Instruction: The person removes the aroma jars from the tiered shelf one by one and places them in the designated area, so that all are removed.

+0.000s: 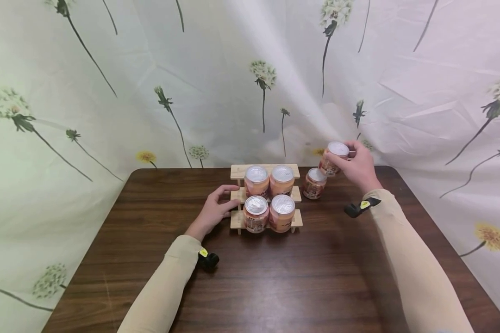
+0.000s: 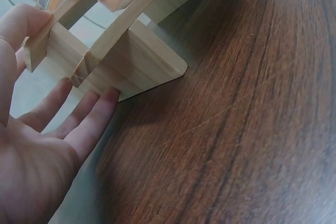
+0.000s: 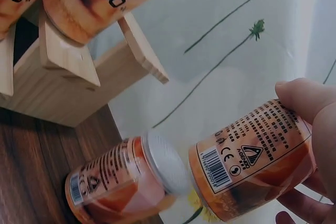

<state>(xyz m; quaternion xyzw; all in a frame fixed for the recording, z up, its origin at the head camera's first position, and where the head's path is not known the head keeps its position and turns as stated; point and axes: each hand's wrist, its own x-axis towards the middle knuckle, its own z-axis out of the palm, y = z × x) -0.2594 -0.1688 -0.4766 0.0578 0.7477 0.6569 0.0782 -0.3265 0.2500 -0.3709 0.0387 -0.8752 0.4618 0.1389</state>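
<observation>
a dandelion-print curtain [image 1: 216, 125] hangs at twelve o'clock beyond the dark wood-grain table [image 1: 296, 286]. on the table stands a three-tier wooden rack [image 1: 238, 172]; your left hand [image 1: 214, 209] touches its nine o'clock end, fingers loosely extended, clasping nothing. your right hand [image 1: 358, 166] grasps an orange-labelled can [image 1: 329, 167] between thumb and fingers, silver top up, long axis near upright. from that grip the rack lies at about eight o'clock, and your right hand is much nearer the can. four matching cans [image 1: 256, 222] sit on the two lower tiers. a loose can [image 1: 314, 188] stands upright between rack and held can; i cannot tell whether those two cans touch.
</observation>
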